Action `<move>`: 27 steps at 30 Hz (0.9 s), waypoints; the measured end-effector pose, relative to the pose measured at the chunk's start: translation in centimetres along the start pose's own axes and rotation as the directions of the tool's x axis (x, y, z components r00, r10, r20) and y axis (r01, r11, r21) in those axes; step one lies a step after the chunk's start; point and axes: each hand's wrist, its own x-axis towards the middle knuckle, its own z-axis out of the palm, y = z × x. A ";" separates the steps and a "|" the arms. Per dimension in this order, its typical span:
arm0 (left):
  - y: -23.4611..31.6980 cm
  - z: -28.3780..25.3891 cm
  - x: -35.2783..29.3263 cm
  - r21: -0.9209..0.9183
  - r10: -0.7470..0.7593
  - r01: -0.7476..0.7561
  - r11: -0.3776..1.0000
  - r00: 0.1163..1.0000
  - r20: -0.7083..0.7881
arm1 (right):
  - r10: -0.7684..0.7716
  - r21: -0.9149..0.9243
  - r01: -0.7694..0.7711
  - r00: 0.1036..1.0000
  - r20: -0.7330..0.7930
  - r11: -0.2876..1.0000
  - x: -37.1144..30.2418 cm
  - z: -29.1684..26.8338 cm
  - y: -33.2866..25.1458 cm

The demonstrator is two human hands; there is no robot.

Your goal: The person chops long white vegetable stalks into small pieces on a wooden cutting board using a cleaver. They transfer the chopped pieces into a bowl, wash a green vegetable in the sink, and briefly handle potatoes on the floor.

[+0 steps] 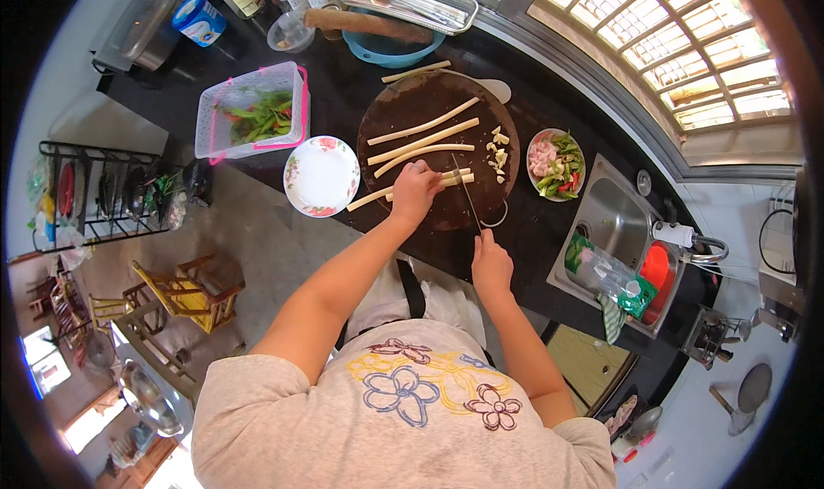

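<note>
On a round dark chopping board, my left hand presses down on two long pale, peeled-looking stalks, its fingers closed over them. My right hand grips the handle of a knife, whose blade lies across the stalks just right of my left fingers. Short stalk ends show on the blade's right side. Farther up the board lie more whole pale stalks. Small chopped pale pieces sit near the board's right edge.
Left of the board are a flowered white plate and a clear basket of green peppers. To the right stand a bowl of pink meat and cut peppers, then a steel sink. Behind is a blue basin.
</note>
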 end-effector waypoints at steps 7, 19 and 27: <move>-0.6 -0.2 0.0 0.010 0.014 -0.014 1.000 0.999 0.042 | -0.024 0.023 0.028 0.990 -0.139 0.999 -1.4 0.1 -0.4; -0.6 -0.2 0.3 -0.025 0.018 -0.017 1.000 0.999 0.050 | -0.007 -0.009 0.006 0.991 -0.132 1.000 -0.6 -0.4 -0.1; -0.8 0.0 0.1 -0.017 0.038 -0.037 0.999 0.998 0.049 | -0.010 0.002 0.010 1.000 -0.014 1.000 1.3 -0.3 0.7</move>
